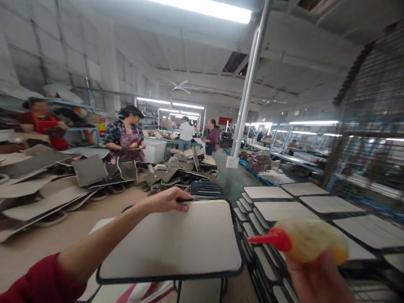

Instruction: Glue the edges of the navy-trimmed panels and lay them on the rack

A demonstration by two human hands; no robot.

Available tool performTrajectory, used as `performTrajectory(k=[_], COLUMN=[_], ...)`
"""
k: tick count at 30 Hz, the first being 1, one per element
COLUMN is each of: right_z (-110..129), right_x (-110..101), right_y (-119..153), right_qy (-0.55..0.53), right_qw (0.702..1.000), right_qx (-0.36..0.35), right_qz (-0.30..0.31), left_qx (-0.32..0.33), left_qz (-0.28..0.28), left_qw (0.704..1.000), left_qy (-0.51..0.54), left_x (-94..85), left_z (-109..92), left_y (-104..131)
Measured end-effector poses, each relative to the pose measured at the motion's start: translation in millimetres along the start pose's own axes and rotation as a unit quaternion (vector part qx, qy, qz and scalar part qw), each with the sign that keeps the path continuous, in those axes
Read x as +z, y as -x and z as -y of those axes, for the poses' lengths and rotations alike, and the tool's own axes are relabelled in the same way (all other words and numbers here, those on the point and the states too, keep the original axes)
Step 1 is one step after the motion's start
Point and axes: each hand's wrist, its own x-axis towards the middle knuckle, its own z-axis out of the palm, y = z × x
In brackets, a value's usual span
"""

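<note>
A panel [176, 244] is best kept steady, its edge finger-pinched in the left hand [172, 202], a bottle [315, 237] clasped in the right hand [317, 275].

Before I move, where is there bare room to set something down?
Bare brown tabletop shows between the heaped flat grey pieces and the dark-red left sleeve. It is crowded rightward with stacked cream rectangular dark-edged panels.

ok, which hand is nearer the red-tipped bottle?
Right. The right hand holds the red-tipped bottle from below; the left hand is well off to its left, gripping the far edge of the dark-edged panel.
</note>
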Motion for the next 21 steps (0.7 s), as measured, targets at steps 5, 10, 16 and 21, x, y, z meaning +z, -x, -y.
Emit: performTrajectory(k=[5, 10, 16, 21], right_z=[-6, -21, -32, -37], right_x=[40, 42, 51, 55], right_y=[-6, -10, -9, -7], right_qy=[0.03, 0.084, 0.09, 0.093], right_qw=[0.999, 0.991, 0.987, 0.983], right_qx=[-0.019, -0.036, -0.037, -0.046], right_qz=[0.04, 0.101, 0.125, 0.152], left_qx=[-0.031, -0.052, -0.064, -0.073], left_qz=[0.057, 0.075, 0.103, 0.09], left_qw=[0.995, 0.988, 0.982, 0.981], left_qy=[0.08, 0.124, 0.147, 0.154], left_x=[-8.6, -18.9, -29.1, -38.5], left_z=[-3, 1, 7, 16], left_y=[36, 57, 70, 73])
